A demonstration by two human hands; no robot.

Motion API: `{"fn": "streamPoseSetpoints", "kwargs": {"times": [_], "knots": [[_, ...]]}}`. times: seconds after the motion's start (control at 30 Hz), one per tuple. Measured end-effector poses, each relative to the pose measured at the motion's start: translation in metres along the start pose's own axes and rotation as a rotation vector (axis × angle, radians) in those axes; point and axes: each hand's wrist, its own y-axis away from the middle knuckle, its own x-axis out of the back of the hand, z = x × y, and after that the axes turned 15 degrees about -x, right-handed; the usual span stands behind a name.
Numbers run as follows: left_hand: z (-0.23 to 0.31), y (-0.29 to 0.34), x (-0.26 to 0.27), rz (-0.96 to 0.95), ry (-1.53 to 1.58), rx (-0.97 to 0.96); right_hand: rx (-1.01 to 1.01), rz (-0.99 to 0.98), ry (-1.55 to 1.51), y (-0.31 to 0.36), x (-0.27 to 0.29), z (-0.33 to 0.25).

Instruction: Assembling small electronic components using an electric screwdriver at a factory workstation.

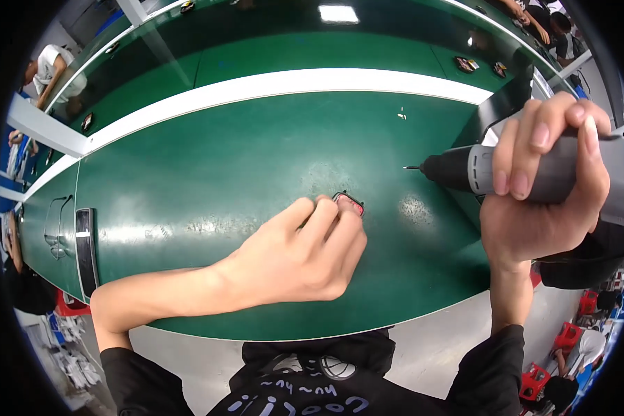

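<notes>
My left hand (305, 249) is closed over a small flat piece (349, 204) with a dark rim and a pinkish-red face, pressing it to the green tabletop. Fingers cover much of this piece, so its kind is not clear. Off to the right, my right hand (544, 156) is wrapped round a grey and black electric screwdriver (454, 168). It is held raised over the table, tilted nearly level, and its thin bit (411, 168) points left. A gap separates the bit from the small piece.
Folded glasses (57, 229) and a long black strip-like object (86, 253) lie at the table's left end. Tiny pale bits (402, 114) rest toward the back. A dark box (489, 114) stands at right. Beyond the white frame bar (291, 80), small dark parts (466, 65) lie on another green surface.
</notes>
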Motion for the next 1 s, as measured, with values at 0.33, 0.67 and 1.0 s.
{"fn": "streamPoseSetpoints", "kwargs": {"times": [0.33,0.67,1.0], "knots": [[0.008,-0.003,-0.006,0.124,-0.12,-0.047,-0.077,-0.159,-0.117,0.002,-0.014,0.015],[0.008,0.001,-0.003,0.03,-0.008,-0.035,-0.327,-0.18,-0.182,0.004,-0.03,0.003],[0.005,-0.002,0.006,-0.071,0.027,-0.118,-0.314,-0.265,-0.247,-0.008,-0.041,0.013]]}}
